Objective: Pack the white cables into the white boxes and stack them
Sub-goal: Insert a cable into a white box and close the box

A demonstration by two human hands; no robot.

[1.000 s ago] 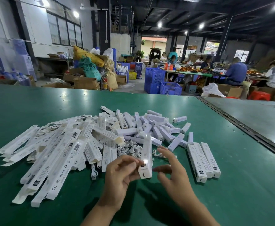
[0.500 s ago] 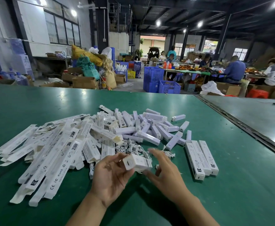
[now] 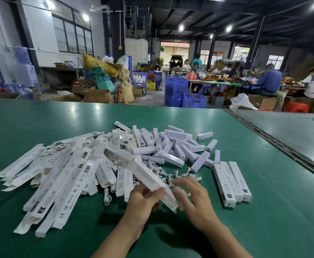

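**Left hand has a box, cables wait just behind**

Your left hand (image 3: 143, 202) is up front, and its grip is clamped on a long white cardboard box (image 3: 148, 175): fingers wrapped over the near end, the box tilted, with its far end pointing up and left over the pile. Your right hand (image 3: 195, 200) sits just beside that near end, fingers loosely spread and curved with nothing in them. The thumb is right at the box's corner, though I can't tell if it touches.

Just behind both hands lies the tangle of white cables (image 3: 161, 173), loose on the green surface (image 3: 264, 211) and partly under the box you hold. To your left spreads a heap of long flat white box sleeves (image 3: 63, 175), printed sides up and fanned out toward you. Farther back in the middle is a heap of short white boxes (image 3: 172, 146), jumbled at all angles. To your right, a row of three closed white boxes (image 3: 231, 183) lies side by side, touching, flat on the surface.
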